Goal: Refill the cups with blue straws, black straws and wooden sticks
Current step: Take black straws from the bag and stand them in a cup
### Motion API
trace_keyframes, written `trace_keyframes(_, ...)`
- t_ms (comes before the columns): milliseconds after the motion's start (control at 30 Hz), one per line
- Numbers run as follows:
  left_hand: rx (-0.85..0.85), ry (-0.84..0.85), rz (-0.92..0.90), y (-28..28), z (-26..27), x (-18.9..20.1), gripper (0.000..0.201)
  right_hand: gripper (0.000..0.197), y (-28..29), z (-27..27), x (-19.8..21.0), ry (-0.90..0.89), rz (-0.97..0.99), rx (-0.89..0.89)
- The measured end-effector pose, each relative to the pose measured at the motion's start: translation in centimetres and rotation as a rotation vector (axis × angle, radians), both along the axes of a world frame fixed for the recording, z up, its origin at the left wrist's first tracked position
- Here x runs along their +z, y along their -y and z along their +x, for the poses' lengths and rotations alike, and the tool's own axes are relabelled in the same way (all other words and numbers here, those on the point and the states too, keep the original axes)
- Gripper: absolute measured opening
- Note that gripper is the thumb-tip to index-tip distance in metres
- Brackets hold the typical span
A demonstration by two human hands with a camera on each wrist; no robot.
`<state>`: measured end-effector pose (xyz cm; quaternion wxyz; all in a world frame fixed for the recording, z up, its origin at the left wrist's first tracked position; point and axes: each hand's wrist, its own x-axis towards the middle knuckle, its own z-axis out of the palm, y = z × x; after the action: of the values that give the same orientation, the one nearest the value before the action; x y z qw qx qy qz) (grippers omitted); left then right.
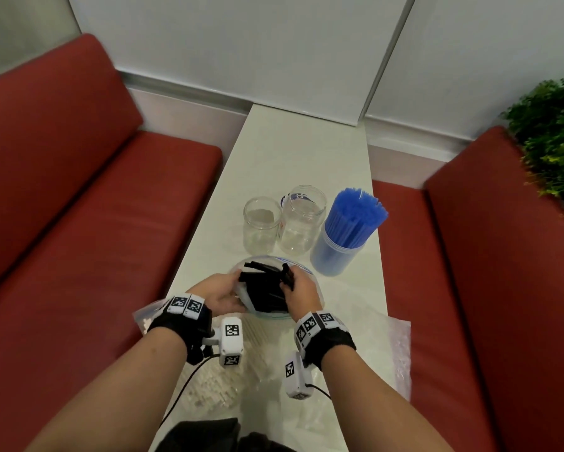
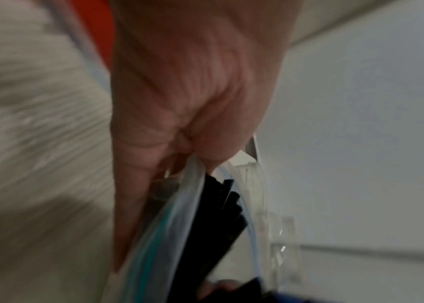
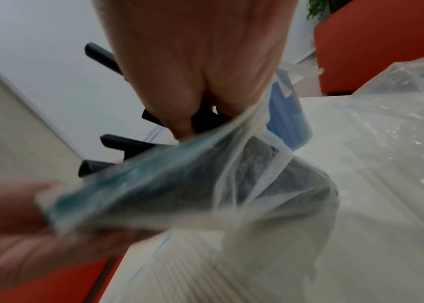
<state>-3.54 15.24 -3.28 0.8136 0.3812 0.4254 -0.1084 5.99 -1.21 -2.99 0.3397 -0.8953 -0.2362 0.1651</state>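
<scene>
A clear zip bag (image 1: 267,308) full of black straws (image 1: 264,288) is held above the near part of the white table (image 1: 293,151). My left hand (image 1: 230,290) pinches the bag's open rim (image 2: 193,176) on its left side. My right hand (image 1: 290,283) reaches into the bag's mouth, its fingers curled round a bunch of black straws (image 3: 205,120). Just behind the bag stand two empty glass jars (image 1: 261,223) (image 1: 302,220). Right of them is a plastic cup packed with blue straws (image 1: 349,230). A bag of wooden sticks (image 1: 209,380) lies under my left forearm.
A crumpled, empty-looking clear plastic bag (image 1: 399,350) lies at the table's near right edge. Red bench seats (image 1: 94,223) (image 1: 489,256) flank the narrow table. A green plant (image 1: 554,132) stands at the far right. The far half of the table is bare.
</scene>
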Motion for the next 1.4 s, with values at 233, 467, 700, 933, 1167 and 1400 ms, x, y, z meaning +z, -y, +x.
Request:
trace_keyframes(233,0.363,0.178,-0.155,0.6,0.3,-0.7,0.03,0.035,-0.6,-0.7,0.9,-0.011,0.12,0.037)
trace_keyframes(467,0.079,0.154,0.498,0.7,-0.4,-0.9,0.027,0.034,-0.6,-0.4,1.3,-0.275,0.11,0.136)
trace_keyframes(700,-0.029,-0.012,0.439,-2.9,-0.9,-0.8,0.029,0.008,-0.3,0.9,4.1,-0.29,0.369,-0.02)
trace_keyframes(933,-0.265,-0.07,0.575,-2.6,-0.1,-0.5,0.022,0.013,-2.2,3.3,9.4,-0.385,0.441,0.058)
trace_keyframes(1167,-0.322,-0.102,0.666,-2.7,0.1,-0.7,0.027,0.01,-6.1,11.7,18.0,0.012,0.877,-0.151)
trace_keyframes(1400,-0.357,-0.136,0.657,-3.2,0.4,-1.0,0.028,0.012,-9.4,15.5,12.4,-0.013,0.75,-0.285)
